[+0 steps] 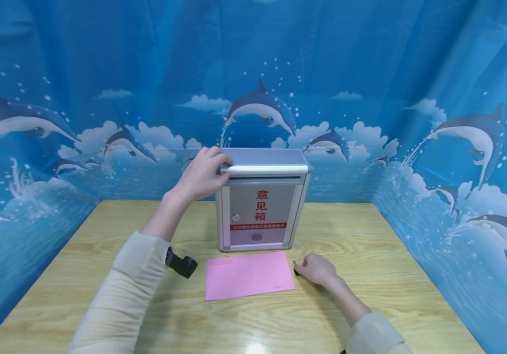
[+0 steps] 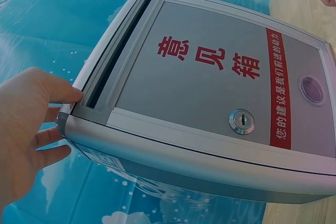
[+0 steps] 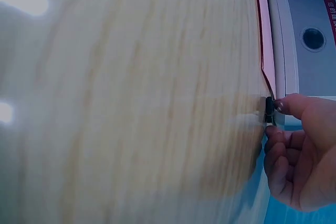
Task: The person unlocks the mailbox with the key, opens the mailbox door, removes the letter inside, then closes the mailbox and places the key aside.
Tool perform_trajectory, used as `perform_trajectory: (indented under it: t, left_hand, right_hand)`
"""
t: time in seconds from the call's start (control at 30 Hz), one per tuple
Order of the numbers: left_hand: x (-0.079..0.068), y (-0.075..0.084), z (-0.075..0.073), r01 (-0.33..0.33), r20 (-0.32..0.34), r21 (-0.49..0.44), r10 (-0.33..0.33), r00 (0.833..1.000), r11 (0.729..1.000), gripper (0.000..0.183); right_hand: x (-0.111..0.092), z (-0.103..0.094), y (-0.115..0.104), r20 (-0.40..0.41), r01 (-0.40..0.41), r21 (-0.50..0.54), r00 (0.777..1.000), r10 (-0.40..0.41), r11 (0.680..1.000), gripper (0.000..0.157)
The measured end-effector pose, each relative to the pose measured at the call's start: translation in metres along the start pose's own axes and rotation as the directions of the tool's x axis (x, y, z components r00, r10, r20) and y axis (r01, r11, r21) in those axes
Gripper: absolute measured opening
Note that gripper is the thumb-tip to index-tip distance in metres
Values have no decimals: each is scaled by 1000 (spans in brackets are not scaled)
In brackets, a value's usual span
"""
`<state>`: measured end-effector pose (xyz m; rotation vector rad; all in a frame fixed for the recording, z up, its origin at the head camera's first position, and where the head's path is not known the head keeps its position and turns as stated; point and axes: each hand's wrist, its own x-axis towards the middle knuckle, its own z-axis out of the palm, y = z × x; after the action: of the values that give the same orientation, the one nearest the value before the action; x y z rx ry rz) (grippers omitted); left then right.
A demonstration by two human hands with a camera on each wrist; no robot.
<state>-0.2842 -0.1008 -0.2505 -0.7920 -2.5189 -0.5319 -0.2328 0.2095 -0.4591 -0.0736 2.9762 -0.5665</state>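
A silver-grey metal suggestion box with red lettering stands upright on the table. My left hand holds its upper left corner. In the left wrist view the thumb lies on the top front edge beside the slot, and the other fingers reach round the corner. The round lock on the front panel has an upright keyhole. Low beside the box's right side, my right hand pinches a small black object between thumb and forefinger. A pink envelope lies flat in front of the box, just left of that hand.
The wood-grain table reaches back to a blue dolphin-print curtain, which also hangs along both sides. A black wrist device sticks out from the left cuff over the table.
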Motion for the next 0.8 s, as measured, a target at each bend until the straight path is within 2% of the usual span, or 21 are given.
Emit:
perform_trajectory:
  t: [0.4, 0.6, 0.7, 0.8]
  left_hand:
    - [-4, -3, 0, -11, -6, 2, 11, 1000, 1000, 26]
    - [-12, -7, 2, -22, -68, -32, 20, 998, 999, 44]
    - [-18, -8, 3, 3, -93, -24, -5, 996, 1000, 50]
    - [-28, -11, 4, 64, -92, -3, -64, 994, 998, 56]
  right_hand:
    - [-2, -7, -1, 33, 24, 15, 999, -25, 1000, 35]
    - [-2, -18, -4, 0, 66, 19, 998, -66, 998, 28]
    - [-2, -23, -6, -25, 87, 21, 996, -87, 996, 23]
    - [-2, -28, -8, -45, 101, 41, 994, -99, 994, 19]
